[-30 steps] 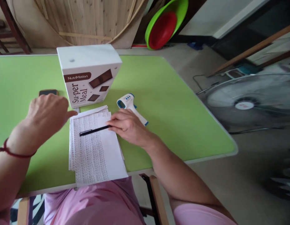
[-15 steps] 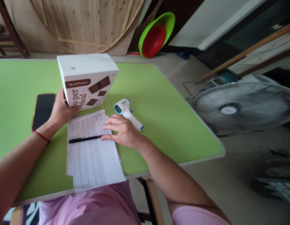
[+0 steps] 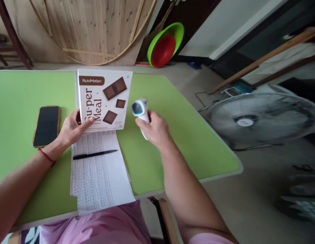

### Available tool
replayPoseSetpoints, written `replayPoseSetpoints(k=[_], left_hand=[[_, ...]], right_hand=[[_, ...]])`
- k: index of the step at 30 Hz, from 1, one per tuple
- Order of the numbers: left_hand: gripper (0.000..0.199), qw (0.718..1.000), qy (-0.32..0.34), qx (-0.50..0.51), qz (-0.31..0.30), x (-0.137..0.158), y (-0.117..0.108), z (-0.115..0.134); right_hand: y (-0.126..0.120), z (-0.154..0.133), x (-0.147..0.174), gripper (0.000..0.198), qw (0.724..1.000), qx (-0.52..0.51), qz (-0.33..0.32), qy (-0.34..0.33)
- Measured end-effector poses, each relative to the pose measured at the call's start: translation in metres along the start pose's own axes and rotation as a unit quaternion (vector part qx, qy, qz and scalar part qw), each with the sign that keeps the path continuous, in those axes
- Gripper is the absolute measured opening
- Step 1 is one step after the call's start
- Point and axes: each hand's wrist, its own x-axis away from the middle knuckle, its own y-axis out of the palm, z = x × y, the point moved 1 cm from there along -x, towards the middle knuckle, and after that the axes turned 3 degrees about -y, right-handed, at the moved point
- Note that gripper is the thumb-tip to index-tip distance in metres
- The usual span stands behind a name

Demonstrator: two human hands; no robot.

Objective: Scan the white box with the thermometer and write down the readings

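Note:
My left hand grips the lower left edge of a white box with brown print, thumb on its front and fingers behind. The box faces me, its lower edge over the top of the written sheets. In my right hand is a white and blue infrared thermometer, its small screen end pointing up and its handle in my closed fingers. Across the papers lies a black pen. A phone with a dark screen rests left of my left hand.
The green table ends in a pale rim at the right. Beyond it stands a large fan on the floor. Green and red basins lean near the wall beside a round wooden board.
My right hand has moved from the papers to the right and picked up the thermometer from the table. My left hand has turned the box so that its printed front faces me.

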Motion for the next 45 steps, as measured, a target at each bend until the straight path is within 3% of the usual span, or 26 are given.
replayPoseSetpoints(k=[2, 4, 8, 12, 25, 32, 45], left_hand=[[0.05, 1.0, 0.012, -0.016, -0.008, 0.0, 0.001, -0.001], [0.047, 0.999, 0.032, -0.03, -0.008, 0.0, 0.002, -0.002], [0.046, 0.998, 0.048, -0.05, -0.011, 0.001, 0.004, -0.005], [0.044, 0.997, 0.051, -0.054, -0.017, 0.001, 0.005, -0.01], [0.042, 0.996, 0.07, -0.031, -0.038, -0.003, 0.003, -0.01], [0.042, 0.996, 0.084, -0.023, -0.038, -0.003, 0.003, -0.009], [0.041, 0.997, 0.074, -0.012, -0.031, -0.003, 0.003, -0.005]], right_hand=[[0.001, -0.008, 0.01, 0.032, 0.974, -0.215, 0.051, -0.042], [0.008, -0.018, 0.025, 0.035, 0.918, -0.391, -0.021, -0.066], [0.031, -0.031, 0.055, 0.034, 0.846, -0.503, -0.168, -0.058], [0.05, -0.031, 0.065, 0.03, 0.823, -0.518, -0.231, -0.034], [0.054, -0.04, 0.061, 0.043, 0.826, -0.501, -0.255, 0.03], [0.051, -0.041, 0.059, 0.044, 0.81, -0.521, -0.265, 0.043], [0.054, -0.037, 0.059, 0.036, 0.835, -0.49, -0.25, -0.003]])
